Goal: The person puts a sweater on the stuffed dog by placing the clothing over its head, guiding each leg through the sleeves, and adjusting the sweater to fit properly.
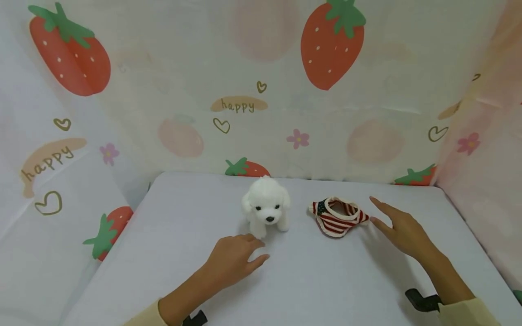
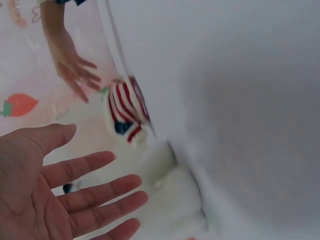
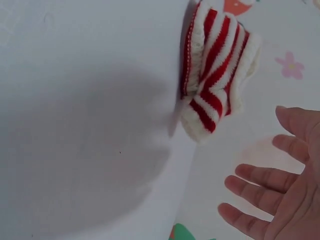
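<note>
A white plush dog (image 1: 267, 201) stands upright on the white table, its face toward me. To its right lies a small knitted pet sweater (image 1: 337, 222) with red and white stripes and a dark blue patch; its neck opening faces up. My left hand (image 1: 235, 258) is held in front of the dog, fingers spread and holding nothing; whether it touches a paw I cannot tell. My right hand (image 1: 405, 231) hovers beside the sweater's right sleeve, and the right wrist view shows its fingers (image 3: 260, 175) extended, apart from the striped knit (image 3: 217, 65).
The white table (image 1: 310, 280) reaches back to a curtain (image 1: 171, 81) printed with strawberries, hearts and the word happy. Similar cloth hangs along the left and right sides. Black straps (image 1: 422, 301) sit at both wrists, by the light yellow sleeves.
</note>
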`<action>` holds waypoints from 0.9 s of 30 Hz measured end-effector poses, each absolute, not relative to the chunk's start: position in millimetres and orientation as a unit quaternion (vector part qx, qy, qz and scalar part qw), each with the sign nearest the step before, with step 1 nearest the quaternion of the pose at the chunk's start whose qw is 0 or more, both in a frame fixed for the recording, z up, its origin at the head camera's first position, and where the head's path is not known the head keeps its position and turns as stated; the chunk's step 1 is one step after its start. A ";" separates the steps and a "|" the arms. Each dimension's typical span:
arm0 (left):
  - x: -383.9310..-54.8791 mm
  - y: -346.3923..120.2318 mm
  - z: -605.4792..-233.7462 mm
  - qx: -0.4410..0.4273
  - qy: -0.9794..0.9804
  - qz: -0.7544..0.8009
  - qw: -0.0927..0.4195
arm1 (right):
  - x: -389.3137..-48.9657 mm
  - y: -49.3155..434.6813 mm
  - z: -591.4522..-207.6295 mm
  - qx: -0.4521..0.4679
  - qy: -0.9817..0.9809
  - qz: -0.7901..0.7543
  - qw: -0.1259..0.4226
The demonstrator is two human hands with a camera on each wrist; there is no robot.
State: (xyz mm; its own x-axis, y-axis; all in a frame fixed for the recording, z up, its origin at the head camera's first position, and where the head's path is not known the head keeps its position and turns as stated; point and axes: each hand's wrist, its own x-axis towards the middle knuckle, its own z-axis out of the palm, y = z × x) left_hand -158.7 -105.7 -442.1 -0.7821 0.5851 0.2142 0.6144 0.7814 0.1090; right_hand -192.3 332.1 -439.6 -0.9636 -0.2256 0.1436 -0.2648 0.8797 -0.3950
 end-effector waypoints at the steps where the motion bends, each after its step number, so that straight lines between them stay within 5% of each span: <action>1: -158.1 -99.6 -443.7 -0.326 -0.938 -0.095 0.074 | -192.1 331.1 -440.2 0.128 -0.968 0.210 0.048; 22: -204.2 9.1 -469.9 -0.325 -0.913 -0.239 -0.062 | -205.3 318.5 -450.2 0.144 -0.953 0.261 0.053; 27: -213.9 26.0 -469.8 -0.301 -0.919 -0.253 -0.038 | -208.2 315.5 -455.1 0.133 -0.949 0.280 0.056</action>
State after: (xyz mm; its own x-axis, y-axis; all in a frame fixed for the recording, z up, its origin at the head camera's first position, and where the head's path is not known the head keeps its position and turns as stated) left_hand -213.9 26.0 -469.8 -0.8154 0.5730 0.0822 0.5344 0.6905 0.4875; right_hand -208.2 315.5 -455.1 -0.9582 -0.2211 0.1813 -0.2841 0.8080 -0.5162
